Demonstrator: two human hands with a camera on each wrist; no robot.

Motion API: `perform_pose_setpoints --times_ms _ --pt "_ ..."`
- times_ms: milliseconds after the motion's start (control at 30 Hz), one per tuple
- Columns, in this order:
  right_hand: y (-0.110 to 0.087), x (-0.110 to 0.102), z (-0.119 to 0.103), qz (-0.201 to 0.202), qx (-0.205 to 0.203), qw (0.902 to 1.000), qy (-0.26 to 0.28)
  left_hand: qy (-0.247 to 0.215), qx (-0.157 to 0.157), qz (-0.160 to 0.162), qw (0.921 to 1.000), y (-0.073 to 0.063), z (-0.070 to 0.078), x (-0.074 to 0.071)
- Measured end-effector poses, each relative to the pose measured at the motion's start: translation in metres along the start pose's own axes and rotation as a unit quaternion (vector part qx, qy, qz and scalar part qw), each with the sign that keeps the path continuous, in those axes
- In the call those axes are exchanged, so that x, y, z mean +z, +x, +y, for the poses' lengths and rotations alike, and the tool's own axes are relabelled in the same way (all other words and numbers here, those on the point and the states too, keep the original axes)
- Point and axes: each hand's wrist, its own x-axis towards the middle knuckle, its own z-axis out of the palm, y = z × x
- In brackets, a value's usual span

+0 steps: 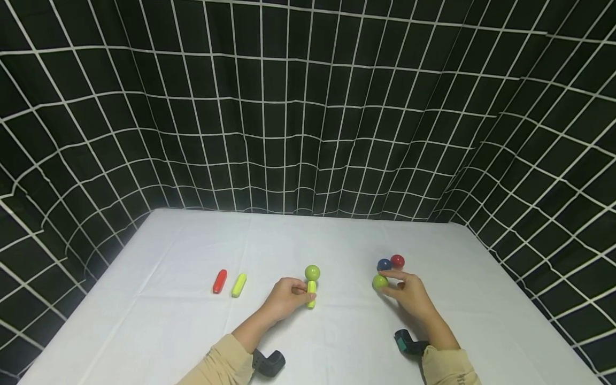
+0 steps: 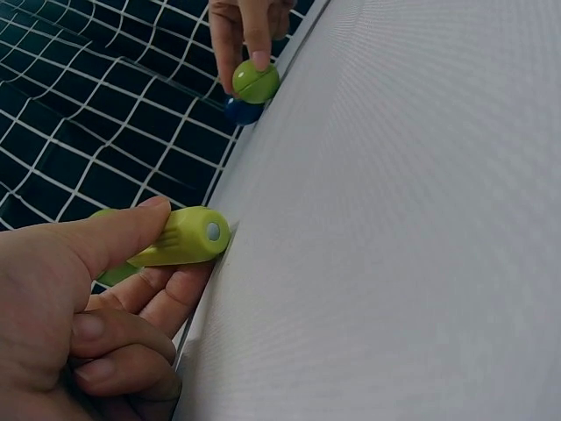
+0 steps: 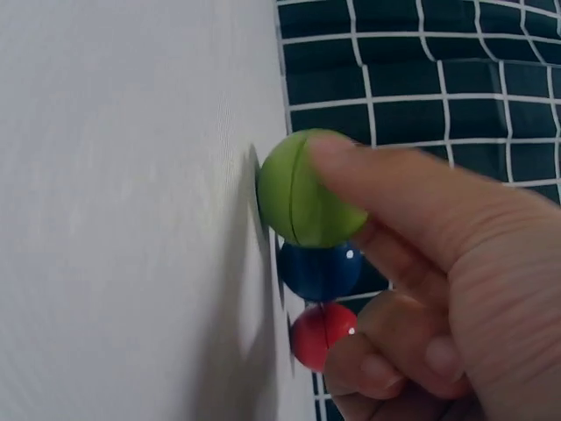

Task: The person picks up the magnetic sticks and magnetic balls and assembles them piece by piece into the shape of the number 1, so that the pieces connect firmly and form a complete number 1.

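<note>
My left hand [image 1: 287, 298] pinches a short yellow-green rod [image 1: 312, 294] between thumb and fingers. A green ball [image 1: 312, 272] sits at the rod's far end. In the left wrist view the rod's near end shows a round grey spot, and the ball is mostly hidden behind thumb and rod. Over to the right, my right hand [image 1: 410, 293] pinches a second green ball [image 3: 307, 189] with a seam around it. Just beyond that ball are a blue ball [image 1: 384, 264] and a red ball [image 1: 397, 261], side by side.
A red rod [image 1: 220, 281] and another yellow-green rod [image 1: 238, 285] lie on the white table [image 1: 168, 331] left of my left hand. Dark wrist devices [image 1: 269, 363] are worn at both sleeves. A black curtain with white grid lines [image 1: 298, 107] stands behind and beside the table.
</note>
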Motion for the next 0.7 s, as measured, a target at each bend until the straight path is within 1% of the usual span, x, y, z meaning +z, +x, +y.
perform_pose_setpoints --times_ms 33,100,167,367,567,700 --pt "-0.0002 0.0007 -0.0002 0.0 0.0 0.9999 -0.011 0.0 0.0 0.0 1.0 0.0001 -0.0002 0.0001" --pt "-0.0004 0.0013 -0.0003 -0.002 0.007 0.9998 -0.016 -0.002 0.001 0.0 1.0 0.0002 -0.0002 0.0" --pt "-0.0004 0.0017 0.0002 0.0 0.011 0.9999 -0.011 -0.003 0.002 0.0 1.0 0.0003 -0.0002 -0.0001" --pt "0.0014 0.0045 0.002 0.003 -0.002 1.0 0.002 -0.003 0.004 0.001 1.0 0.001 -0.0011 -0.0005" --pt "0.0014 0.0066 0.002 0.002 0.031 0.9995 0.01 -0.003 -0.001 0.003 1.0 0.0013 -0.0019 -0.0004" --pt "-0.0005 0.0092 0.0023 0.007 0.027 0.9995 0.013 -0.004 -0.001 0.001 1.0 0.0011 -0.0019 -0.0002"
